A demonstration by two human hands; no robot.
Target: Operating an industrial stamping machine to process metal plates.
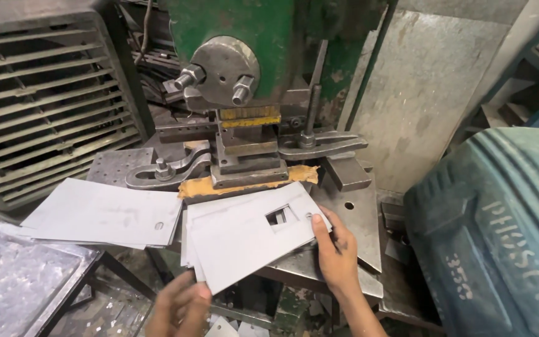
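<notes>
A grey sheet-metal plate with a small square cut-out lies on top of a small stack of similar plates on the press bed. My right hand grips its right edge, thumb on top near the cut-out. My left hand is at the plate's lower left corner, fingers curled at the corner; whether it grips the plate is unclear. Just behind the plate stands the green press with its die block.
A second stack of grey plates lies to the left on the bed. A louvred grey cabinet stands far left, a metal tray at lower left, and a large teal drum on the right. Clamps flank the die.
</notes>
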